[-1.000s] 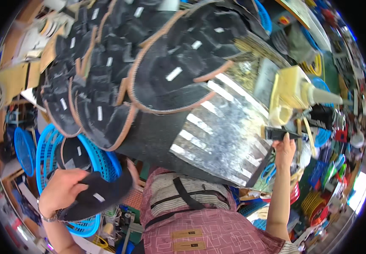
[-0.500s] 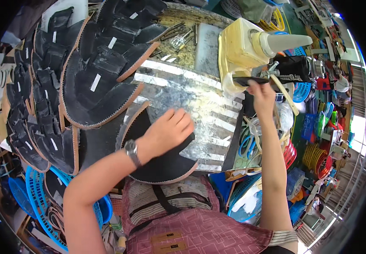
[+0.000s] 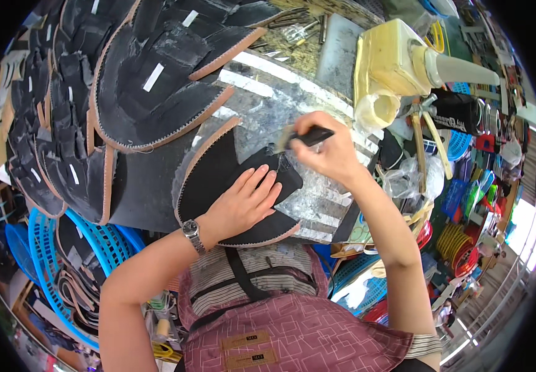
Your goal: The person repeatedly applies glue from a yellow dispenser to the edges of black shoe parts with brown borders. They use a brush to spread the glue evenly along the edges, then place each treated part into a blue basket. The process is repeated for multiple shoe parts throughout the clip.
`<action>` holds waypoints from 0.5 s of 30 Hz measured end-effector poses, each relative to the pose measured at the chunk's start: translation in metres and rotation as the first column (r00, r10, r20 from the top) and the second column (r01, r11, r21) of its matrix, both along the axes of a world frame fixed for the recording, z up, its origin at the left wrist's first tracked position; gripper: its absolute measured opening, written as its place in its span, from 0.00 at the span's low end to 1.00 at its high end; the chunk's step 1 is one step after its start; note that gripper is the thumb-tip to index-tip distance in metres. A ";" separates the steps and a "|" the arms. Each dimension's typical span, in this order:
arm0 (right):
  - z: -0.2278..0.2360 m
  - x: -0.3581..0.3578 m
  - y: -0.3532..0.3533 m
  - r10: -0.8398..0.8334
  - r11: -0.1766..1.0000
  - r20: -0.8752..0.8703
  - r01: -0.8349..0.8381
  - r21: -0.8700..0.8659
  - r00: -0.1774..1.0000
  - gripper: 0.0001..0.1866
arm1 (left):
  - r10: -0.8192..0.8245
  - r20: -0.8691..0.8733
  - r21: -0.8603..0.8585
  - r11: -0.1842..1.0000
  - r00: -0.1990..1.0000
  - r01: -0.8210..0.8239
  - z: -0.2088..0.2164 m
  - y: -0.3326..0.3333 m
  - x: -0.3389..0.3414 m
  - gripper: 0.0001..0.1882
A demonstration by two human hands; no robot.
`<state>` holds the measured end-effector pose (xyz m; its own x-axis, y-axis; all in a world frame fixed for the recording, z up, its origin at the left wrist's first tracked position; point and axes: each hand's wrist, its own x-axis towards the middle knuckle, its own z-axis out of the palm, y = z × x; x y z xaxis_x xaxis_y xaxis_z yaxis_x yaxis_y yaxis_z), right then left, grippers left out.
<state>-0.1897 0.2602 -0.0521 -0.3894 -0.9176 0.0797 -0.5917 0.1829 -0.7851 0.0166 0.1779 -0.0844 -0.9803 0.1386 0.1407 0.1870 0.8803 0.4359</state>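
A black shoe upper (image 3: pixel 205 180) with a pinkish-brown zigzag-stitched edge lies on the worktable in front of me. My left hand (image 3: pixel 243 201) rests flat on it, fingers stretched out toward its tongue-like middle flap. In my right hand (image 3: pixel 333 149) is a brush (image 3: pixel 319 134) with a dark handle, gripped between thumb and fingers. Its bristles touch or nearly touch the far end of that flap. A cream glue pot (image 3: pixel 387 53) with a round side mouth and a pale spout stands beyond my right hand.
Overlapping black uppers (image 3: pixel 135 102) with white tags cover the left of the table. A whitish slab (image 3: pixel 339 59) lies at the back. Wooden sticks (image 3: pixel 418 146) and plastic bags stand right of the pot. A blue basket (image 3: pixel 97 248) sits below the table's left edge.
My right hand has brought the brush from the glue pot's mouth leftward to the upper's flap. My left hand has flattened onto the upper. The whole view has shifted slightly.
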 end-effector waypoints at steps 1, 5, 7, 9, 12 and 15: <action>0.001 0.002 0.002 -0.052 0.998 0.071 0.054 -0.028 0.996 0.12 | 0.000 -0.012 0.001 1.000 1.000 0.000 -0.001 0.000 0.000 0.27; -0.009 0.022 0.003 -0.077 0.985 0.186 0.104 -0.136 0.979 0.12 | 0.008 -0.040 0.032 0.999 0.999 -0.007 -0.004 -0.002 0.001 0.27; -0.016 0.031 0.046 -0.094 0.995 0.239 0.097 -0.001 0.966 0.10 | 0.020 -0.048 0.046 0.999 0.999 -0.018 -0.005 -0.003 0.004 0.26; -0.019 0.043 0.093 -0.154 0.988 0.184 0.149 0.040 0.971 0.11 | 0.015 -0.071 0.054 0.998 0.997 -0.011 -0.006 -0.002 0.002 0.24; 0.009 0.050 0.070 -0.282 0.959 0.283 0.259 0.117 0.917 0.12 | 0.048 -0.110 0.111 0.993 0.993 -0.036 -0.006 -0.004 0.004 0.22; -0.001 0.054 0.022 -0.119 0.972 0.140 0.144 -0.187 0.983 0.14 | 0.024 -0.145 0.133 0.991 0.989 -0.005 -0.007 -0.004 0.007 0.20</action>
<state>-0.1352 0.2822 -0.0532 -0.5241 -0.8291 0.1944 -0.4659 0.0880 -0.8805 0.0240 0.1740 -0.0919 -0.9496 0.0952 0.2986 0.2448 0.8202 0.5170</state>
